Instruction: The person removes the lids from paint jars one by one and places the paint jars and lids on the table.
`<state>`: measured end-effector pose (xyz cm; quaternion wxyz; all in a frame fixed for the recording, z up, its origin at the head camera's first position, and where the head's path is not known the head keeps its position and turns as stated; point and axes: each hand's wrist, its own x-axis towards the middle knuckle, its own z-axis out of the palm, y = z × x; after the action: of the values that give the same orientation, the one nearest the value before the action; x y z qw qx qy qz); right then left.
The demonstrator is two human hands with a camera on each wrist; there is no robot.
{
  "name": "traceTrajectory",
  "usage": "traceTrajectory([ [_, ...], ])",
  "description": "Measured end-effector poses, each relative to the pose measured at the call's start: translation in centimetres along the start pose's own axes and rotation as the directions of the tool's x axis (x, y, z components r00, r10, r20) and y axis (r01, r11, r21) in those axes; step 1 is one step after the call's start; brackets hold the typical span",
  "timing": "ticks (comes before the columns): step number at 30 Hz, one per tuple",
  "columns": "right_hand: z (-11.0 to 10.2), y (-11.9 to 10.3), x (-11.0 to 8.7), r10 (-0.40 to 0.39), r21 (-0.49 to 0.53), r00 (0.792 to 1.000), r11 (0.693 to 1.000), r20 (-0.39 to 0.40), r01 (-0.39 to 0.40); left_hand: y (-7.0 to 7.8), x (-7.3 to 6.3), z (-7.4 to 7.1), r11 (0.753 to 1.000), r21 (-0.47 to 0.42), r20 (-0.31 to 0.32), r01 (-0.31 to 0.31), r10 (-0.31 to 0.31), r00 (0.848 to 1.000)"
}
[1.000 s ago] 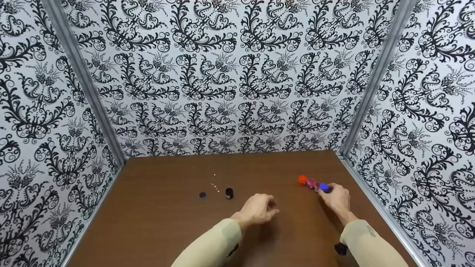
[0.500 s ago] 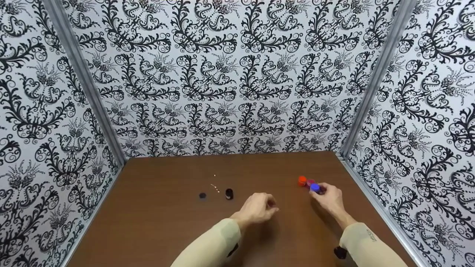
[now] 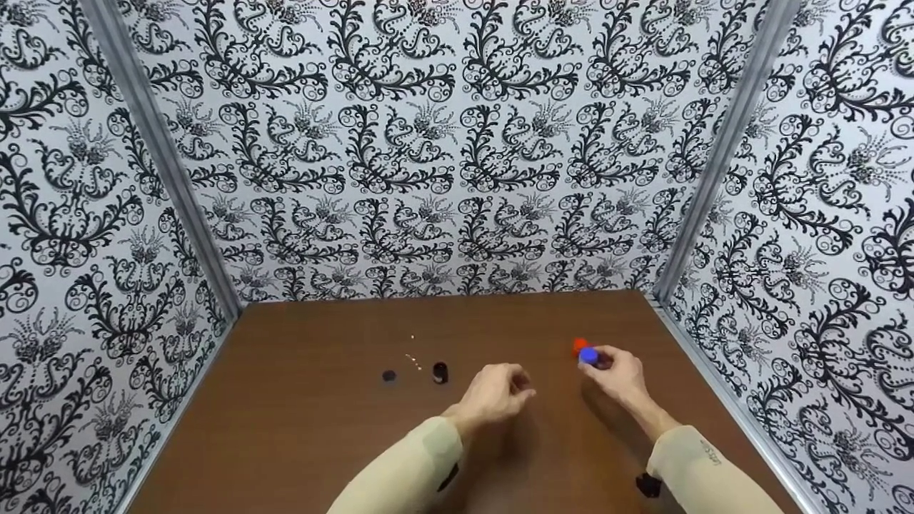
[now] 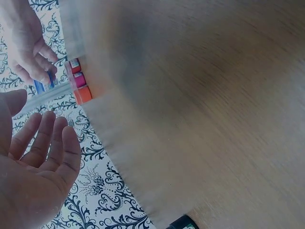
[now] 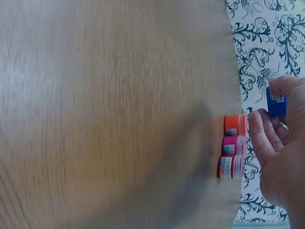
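Observation:
My right hand [image 3: 620, 373] pinches a small blue paint jar [image 5: 276, 102] between thumb and fingers, raised off the table. Below it three little jars stand side by side in a row: orange [image 5: 232, 125], magenta [image 5: 231, 145] and dark red [image 5: 226, 167]. From the head, the held jar covers part of the orange one and the hand hides the others. Over the middle of the table hovers my left hand [image 3: 493, 392], holding nothing, its fingers loosely bent and spread apart in the left wrist view. A black jar [image 3: 440, 373] stands to its left.
A flat dark disc [image 3: 389, 375] lies left of the black jar, with several pale flecks [image 3: 413, 360] behind them. The brown table [image 3: 321, 428] is enclosed by patterned walls [image 3: 443, 143] with grey metal corner posts [image 3: 714, 164].
My right hand has carried the blue jar leftward along the row toward the orange jar. My left hand has hardly moved, only a little upward in the view.

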<state>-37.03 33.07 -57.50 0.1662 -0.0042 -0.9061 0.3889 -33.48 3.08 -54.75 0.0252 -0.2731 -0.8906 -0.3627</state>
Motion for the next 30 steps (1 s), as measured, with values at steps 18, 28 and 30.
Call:
traceTrajectory([
  [18, 0.9, -2.9, -0.7, -0.158, 0.28, 0.971, 0.954, 0.177, 0.105, 0.5, 0.7, 0.1, 0.993, -0.114, -0.103, 0.026, -0.038, 0.994],
  [28, 1.4, -4.4, -1.1, -0.285, 0.38, 0.927, 0.907, 0.242, 0.18, 1.1, 1.1, 0.2, 0.992, -0.119, -0.18, -0.029, 0.007, 0.984],
  [30, 1.5, -4.7, -1.2, -0.31, 0.427, 0.916, 0.886, 0.254, 0.181, 1.3, 1.2, 0.1, 0.993, -0.116, -0.188, -0.032, 0.009, 0.982],
])
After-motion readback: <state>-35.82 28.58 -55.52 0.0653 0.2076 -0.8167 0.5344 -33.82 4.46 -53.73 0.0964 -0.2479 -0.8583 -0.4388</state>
